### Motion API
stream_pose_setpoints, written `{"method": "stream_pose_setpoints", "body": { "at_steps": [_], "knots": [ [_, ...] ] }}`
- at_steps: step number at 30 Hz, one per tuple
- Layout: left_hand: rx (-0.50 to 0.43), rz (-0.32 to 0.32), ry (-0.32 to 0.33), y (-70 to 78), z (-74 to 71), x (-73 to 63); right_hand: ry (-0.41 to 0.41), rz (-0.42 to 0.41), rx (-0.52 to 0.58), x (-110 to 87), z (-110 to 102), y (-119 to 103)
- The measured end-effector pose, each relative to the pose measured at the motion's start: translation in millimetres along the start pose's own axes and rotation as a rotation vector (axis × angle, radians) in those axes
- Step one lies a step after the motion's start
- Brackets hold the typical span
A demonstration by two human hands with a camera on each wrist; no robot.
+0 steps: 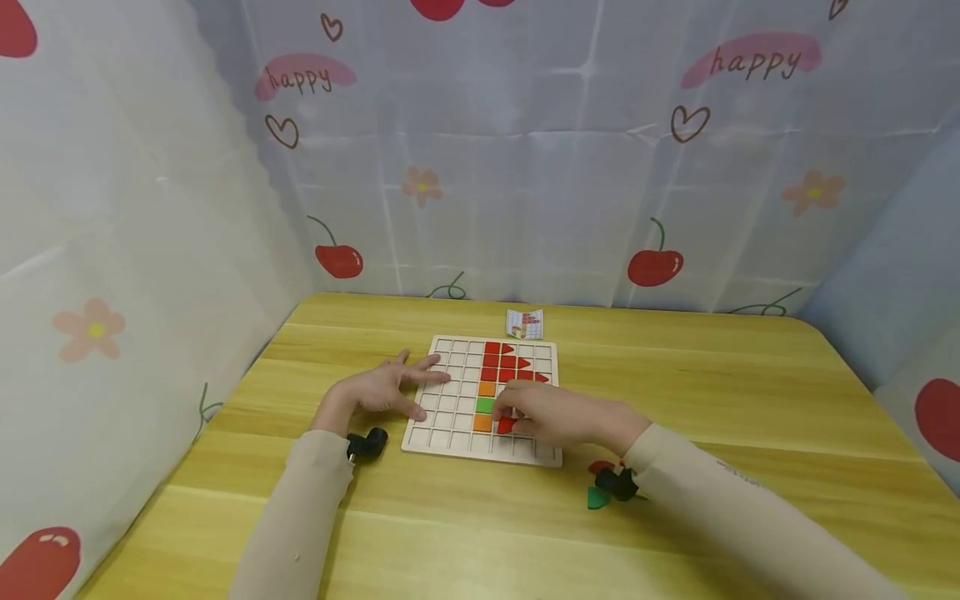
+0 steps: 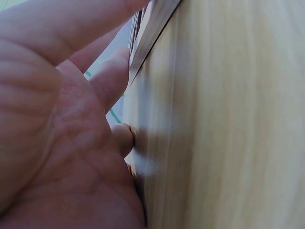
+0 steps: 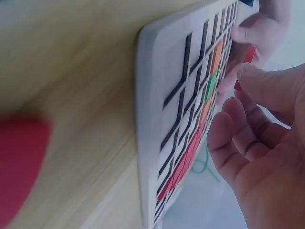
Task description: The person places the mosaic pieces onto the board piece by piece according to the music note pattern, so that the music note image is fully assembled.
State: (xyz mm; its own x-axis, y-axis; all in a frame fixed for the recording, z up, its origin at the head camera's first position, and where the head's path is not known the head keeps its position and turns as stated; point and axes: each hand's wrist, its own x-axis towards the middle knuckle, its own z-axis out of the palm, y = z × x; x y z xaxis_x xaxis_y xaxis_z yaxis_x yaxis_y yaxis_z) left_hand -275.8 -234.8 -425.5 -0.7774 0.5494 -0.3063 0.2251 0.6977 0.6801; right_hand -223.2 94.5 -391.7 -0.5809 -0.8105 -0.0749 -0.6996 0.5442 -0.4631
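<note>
Pinches a red piece (image 3: pixel 250 52) between thumb and finger of the right hand (image 1: pixel 557 417), with the other fingers loosely curled. Shows in the right wrist view the thin, tilted side of this piece, but in the head view a flat red face, half covered by fingers, just beside the lower orange tile (image 1: pixel 482 423) at the board (image 1: pixel 442 439). Not possible to tell if touching the board. Spreads the fingers of the left hand (image 1: pixel 386 390) wide and rather straight over the board's left edge; adds, only in the left wrist view, the palm. Leaves broad wood of the table (image 1: pixel 420 533) before the board's near edge, and beyond the far edge, near, a small card (image 1: pixel 525 325).
</note>
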Motion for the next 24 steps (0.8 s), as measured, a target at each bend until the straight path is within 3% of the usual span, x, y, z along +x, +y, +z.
{"method": "stream_pose_setpoints", "body": {
  "at_steps": [11,24],
  "knots": [
    [-0.016,0.024,-0.007,-2.3,0.5,1.5,-0.062,-0.063,-0.085,24.3,11.8,-11.8],
    [-0.021,0.020,-0.004,-2.5,0.9,1.7,-0.073,-0.087,-0.133,29.9,18.4,-17.2]
  ]
}}
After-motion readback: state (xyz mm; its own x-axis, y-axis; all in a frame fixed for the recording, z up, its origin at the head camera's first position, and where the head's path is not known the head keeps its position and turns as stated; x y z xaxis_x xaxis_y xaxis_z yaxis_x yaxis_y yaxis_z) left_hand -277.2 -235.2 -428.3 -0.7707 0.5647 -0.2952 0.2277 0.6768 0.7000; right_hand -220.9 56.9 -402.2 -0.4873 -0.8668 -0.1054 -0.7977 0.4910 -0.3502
